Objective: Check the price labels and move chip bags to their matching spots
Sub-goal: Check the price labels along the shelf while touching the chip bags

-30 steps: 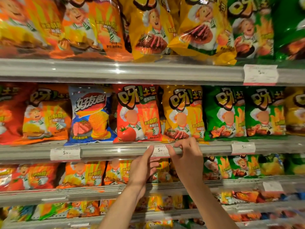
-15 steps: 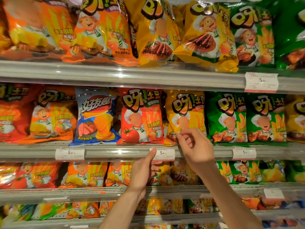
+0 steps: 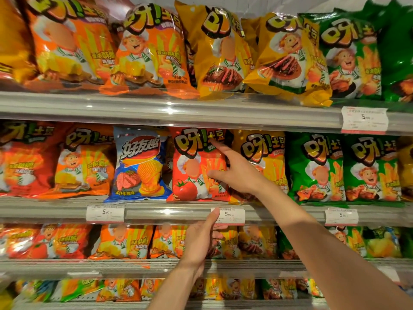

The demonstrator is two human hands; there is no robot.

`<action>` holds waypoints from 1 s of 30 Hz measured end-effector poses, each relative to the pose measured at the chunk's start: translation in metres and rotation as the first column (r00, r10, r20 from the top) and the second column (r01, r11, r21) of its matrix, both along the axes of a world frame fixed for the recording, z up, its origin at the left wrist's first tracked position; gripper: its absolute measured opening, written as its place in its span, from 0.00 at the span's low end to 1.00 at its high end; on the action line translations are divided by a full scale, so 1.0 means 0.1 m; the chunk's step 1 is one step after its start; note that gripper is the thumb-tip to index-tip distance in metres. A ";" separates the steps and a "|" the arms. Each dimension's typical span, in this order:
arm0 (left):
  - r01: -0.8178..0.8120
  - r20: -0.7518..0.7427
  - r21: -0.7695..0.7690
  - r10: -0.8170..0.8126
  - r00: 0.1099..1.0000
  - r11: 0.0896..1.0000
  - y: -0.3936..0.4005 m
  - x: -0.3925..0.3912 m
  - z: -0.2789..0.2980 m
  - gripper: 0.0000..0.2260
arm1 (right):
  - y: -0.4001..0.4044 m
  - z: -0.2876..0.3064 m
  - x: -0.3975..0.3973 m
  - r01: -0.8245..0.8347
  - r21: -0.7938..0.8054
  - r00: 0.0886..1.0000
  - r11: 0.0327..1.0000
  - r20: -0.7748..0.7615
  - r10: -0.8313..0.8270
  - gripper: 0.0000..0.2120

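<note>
My right hand [image 3: 237, 173] reaches up to the middle shelf. Its straight index finger touches the top of a red tomato chip bag [image 3: 196, 166], with the thumb stretched out and the other fingers folded. My left hand [image 3: 201, 238] is below. Its raised thumb lies against the left edge of a white price label [image 3: 230, 215] reading 5.90, and its fingers curl loosely under the shelf rail. A blue ridged-chip bag [image 3: 139, 164] stands left of the red one, among orange bags. A yellow steak bag [image 3: 266, 162] stands to the right, partly hidden by my right hand.
Three more price labels sit on the rails at left [image 3: 105, 213], at right [image 3: 341, 216] and on the upper rail [image 3: 364, 119]. Green bags [image 3: 315, 168] fill the right of the middle shelf. Orange, yellow and green bags crowd the top shelf [image 3: 156, 108]. Lower shelves hold several small bags.
My right hand left the shelf rail beside the label and rose to the red tomato bag, index finger now extended. My left thumb stays at the label. The view tilted upward.
</note>
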State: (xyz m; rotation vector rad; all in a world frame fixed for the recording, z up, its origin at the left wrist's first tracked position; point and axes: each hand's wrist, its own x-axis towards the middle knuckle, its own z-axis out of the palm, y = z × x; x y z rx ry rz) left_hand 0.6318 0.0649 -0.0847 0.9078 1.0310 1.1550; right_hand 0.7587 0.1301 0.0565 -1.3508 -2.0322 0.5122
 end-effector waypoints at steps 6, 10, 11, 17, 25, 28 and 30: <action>-0.025 -0.010 -0.011 0.025 1.000 1.000 0.04 0.01 -0.06 0.20 | 0.00 -0.13 -0.06 0.145 0.086 0.989 0.986 -0.032 -0.143 0.46; -0.036 0.000 -0.018 0.036 0.999 0.999 0.07 0.02 -0.08 0.18 | -0.01 -0.14 -0.09 0.163 0.090 0.987 0.983 -0.029 -0.161 0.46; -0.037 0.004 -0.022 0.037 0.999 0.999 0.07 0.02 -0.08 0.18 | 0.00 -0.14 -0.09 0.156 0.087 0.987 0.984 -0.039 -0.153 0.47; -0.025 -0.003 -0.018 0.025 1.000 1.000 0.02 0.01 -0.04 0.18 | 0.00 -0.16 -0.07 0.130 0.077 0.990 0.988 -0.058 -0.126 0.48; -0.045 -0.002 0.007 0.045 0.999 0.999 0.00 0.03 -0.05 0.18 | -0.26 -0.06 0.23 0.229 0.259 0.970 0.938 -0.148 -0.195 0.31; -0.068 -0.004 -0.004 0.068 0.998 0.998 0.02 0.05 -0.10 0.20 | -0.40 -0.06 0.54 0.351 0.402 0.936 0.846 -0.134 -0.325 0.20; -0.111 0.019 -0.025 0.111 0.994 0.994 0.02 0.09 -0.13 0.22 | -0.47 -0.12 0.75 0.404 0.391 0.913 0.827 -0.118 -0.391 0.17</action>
